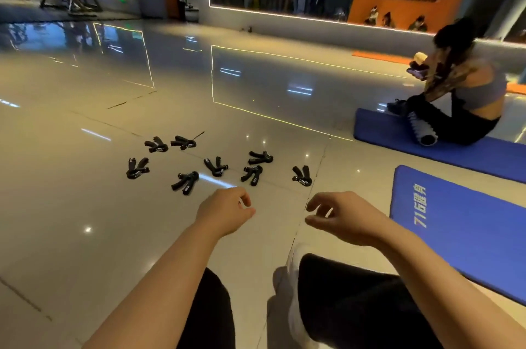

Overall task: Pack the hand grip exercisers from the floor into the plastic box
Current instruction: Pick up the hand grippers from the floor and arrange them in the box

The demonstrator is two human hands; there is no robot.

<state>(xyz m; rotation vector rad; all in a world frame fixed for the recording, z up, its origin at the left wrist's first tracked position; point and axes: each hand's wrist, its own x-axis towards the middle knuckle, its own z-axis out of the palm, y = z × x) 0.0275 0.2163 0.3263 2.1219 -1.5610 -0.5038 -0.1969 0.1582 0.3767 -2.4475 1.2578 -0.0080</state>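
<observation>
Exercisers [216,166] are scattered on floor [71,206], approx eight, details blurred. Left hand [225,210] & right hand [345,216] are held loosely curled, nothing gripped.

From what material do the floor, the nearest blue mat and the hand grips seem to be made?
Floor: likely polished tile, since it is glossy, mirrors the lights and shows joint lines.
Nearest blue mat: probably foam, matte, with a thick soft edge.
Hand grips: black and dull, perhaps plastic or rubber; too small to tell.
</observation>
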